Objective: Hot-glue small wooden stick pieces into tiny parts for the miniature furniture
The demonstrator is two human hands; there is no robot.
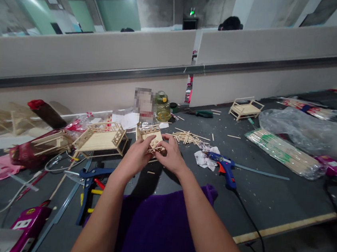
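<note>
My left hand point(139, 151) and my right hand point(171, 152) meet at the middle of the bench, fingers curled in towards each other. Between them is a small wooden stick model point(151, 134) with a slatted top and latticed end, partly hidden by my fingers. Both hands grip its near part, where short stick pieces point(156, 145) show between the fingertips. Left of my hands stands a miniature stick bed point(99, 140) with lattice ends. A pile of short sticks point(187, 136) lies just beyond my right hand.
A blue glue gun point(226, 168) lies right, by crumpled paper point(205, 158). Blue cutters point(90, 182) lie left, near a magenta tool point(29, 227). Bagged sticks point(286, 154) and another stick model point(245, 109) are farther right. A bottle point(162, 107) stands by the partition point(102, 69).
</note>
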